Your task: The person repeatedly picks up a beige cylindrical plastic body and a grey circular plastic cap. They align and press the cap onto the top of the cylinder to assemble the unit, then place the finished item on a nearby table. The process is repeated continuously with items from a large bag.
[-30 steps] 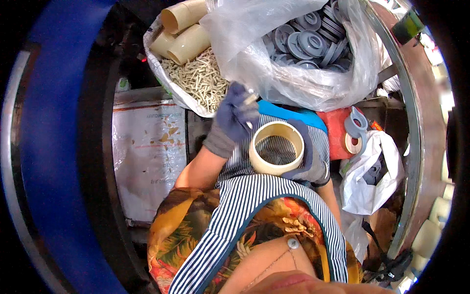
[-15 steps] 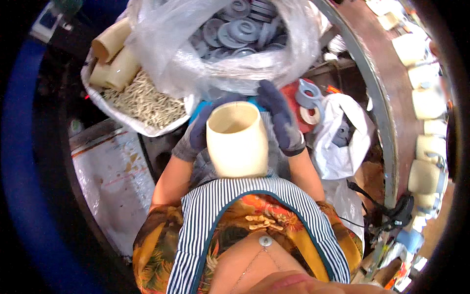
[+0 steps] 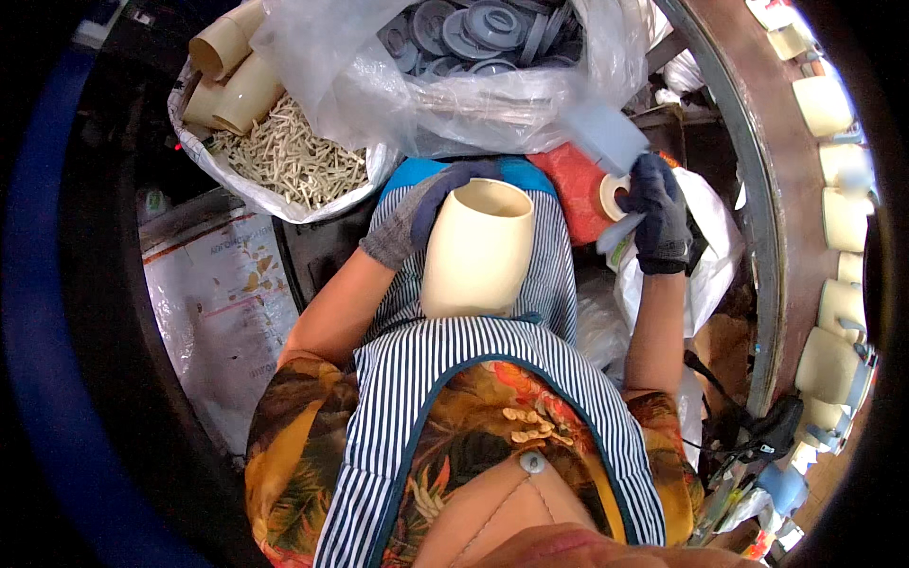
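A cream plastic jug-shaped body [image 3: 478,256], open at the top, stands tilted in my lap against the striped apron. My left hand [image 3: 426,210], in a dark blue and grey glove, grips its left side near the rim. Off to the right, my gloved right hand [image 3: 655,210] is closed on a grey-blue plastic part [image 3: 606,137], smeared by motion, with a piece of the same colour below the fingers. Close to these fingers a cream ring [image 3: 611,196] lies against a red bag [image 3: 575,194].
Ahead, a clear plastic bag [image 3: 492,118] holds several grey discs. At left, a white sack [image 3: 270,208] contains small beige pegs and cream tubes [image 3: 248,92]. A white bag [image 3: 705,251] stands at right. Beyond a curved metal edge [image 3: 753,180], several cream bodies [image 3: 822,104] line a brown surface.
My right hand has left the cream body, moved right and taken hold of the grey-blue part. My left hand still holds the body, which has shifted slightly right and tilted.
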The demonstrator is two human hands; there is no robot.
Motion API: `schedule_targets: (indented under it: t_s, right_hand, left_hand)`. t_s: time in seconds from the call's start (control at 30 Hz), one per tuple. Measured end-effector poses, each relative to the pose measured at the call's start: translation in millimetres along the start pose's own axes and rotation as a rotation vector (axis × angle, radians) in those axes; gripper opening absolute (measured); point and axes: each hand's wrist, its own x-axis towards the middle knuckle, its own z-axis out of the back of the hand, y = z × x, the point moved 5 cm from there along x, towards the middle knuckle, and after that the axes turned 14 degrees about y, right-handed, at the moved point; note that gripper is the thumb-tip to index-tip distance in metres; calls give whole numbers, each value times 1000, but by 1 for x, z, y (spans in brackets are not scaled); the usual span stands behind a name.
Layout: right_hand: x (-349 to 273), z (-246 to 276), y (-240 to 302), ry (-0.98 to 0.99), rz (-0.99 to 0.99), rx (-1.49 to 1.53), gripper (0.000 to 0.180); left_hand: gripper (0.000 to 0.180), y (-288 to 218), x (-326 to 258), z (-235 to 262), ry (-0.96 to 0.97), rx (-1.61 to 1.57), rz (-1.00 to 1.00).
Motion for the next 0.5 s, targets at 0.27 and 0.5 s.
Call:
schedule_targets:
  t_s: [0.27, 0.5]
  right_hand:
    - [2, -75, -39, 325, -445, 73, 27]
    - [14, -82, -48, 362, -375, 23, 29]
  left_hand:
    - [59, 14, 4, 3, -13, -11, 127]
    - [55, 45, 7, -6, 44, -325, 176]
